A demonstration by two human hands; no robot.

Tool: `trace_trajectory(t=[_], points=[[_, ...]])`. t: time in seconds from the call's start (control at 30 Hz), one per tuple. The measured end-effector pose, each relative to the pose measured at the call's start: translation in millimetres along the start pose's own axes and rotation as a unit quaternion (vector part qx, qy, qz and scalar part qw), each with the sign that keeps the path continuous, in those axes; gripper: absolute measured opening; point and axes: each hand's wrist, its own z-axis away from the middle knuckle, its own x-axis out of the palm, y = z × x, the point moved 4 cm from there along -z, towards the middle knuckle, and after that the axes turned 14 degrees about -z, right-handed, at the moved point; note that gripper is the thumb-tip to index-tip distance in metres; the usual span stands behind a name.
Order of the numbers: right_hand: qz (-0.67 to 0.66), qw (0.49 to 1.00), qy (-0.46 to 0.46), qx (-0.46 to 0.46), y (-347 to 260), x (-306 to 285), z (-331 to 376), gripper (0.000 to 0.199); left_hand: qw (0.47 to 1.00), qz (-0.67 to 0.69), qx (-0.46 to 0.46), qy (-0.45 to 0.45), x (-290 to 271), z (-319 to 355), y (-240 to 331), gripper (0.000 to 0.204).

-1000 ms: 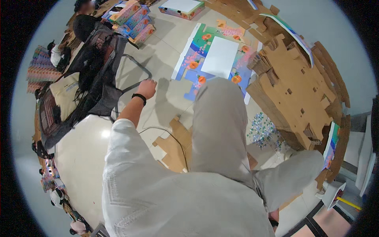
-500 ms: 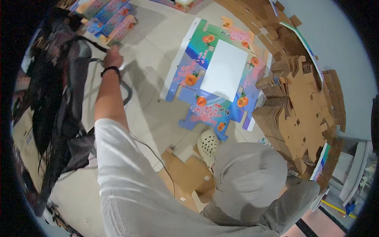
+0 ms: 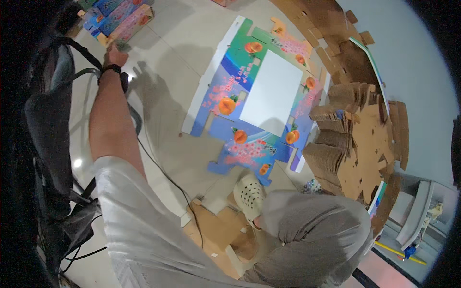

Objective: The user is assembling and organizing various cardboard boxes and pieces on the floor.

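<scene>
My left hand point(image 3: 116, 57) reaches out at the upper left, a dark band round its wrist. It is next to the near end of a stack of printed boxes point(image 3: 128, 26), blue and pink with peaches. Whether it touches them I cannot tell, and its fingers are mostly hidden. A grey, curved chair frame point(image 3: 86, 72) passes close beside the wrist. Flat on the floor lies a cut cardboard sheet point(image 3: 225, 96), printed with peaches and blossoms, with a plain white panel point(image 3: 271, 91) in its middle. My right hand is out of view.
At the right stand bundled brown cardboard blanks point(image 3: 357, 149). A dark office chair point(image 3: 48, 115) fills the left side. A black cable point(image 3: 165, 175) runs across the floor to a brown cardboard piece point(image 3: 218, 230), beside my foot in a pale clog point(image 3: 249, 194).
The view has shifted, and my left arm now appears farther left, with the hand still beside the boxes. The printed sheet lies as before.
</scene>
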Motion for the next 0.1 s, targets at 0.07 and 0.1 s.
trace_trajectory(t=[0.07,0.1], points=[[-0.033,0.997,-0.02,0.065,3.3,-16.0,-26.9,0.057,0.998,0.032,0.037,0.049,-23.7,14.9,14.8,0.085],[-0.051,0.994,-0.027,0.095,5.2,-31.0,-40.9,0.064,0.997,0.009,0.041,0.057,-34.3,33.5,13.2,0.088]])
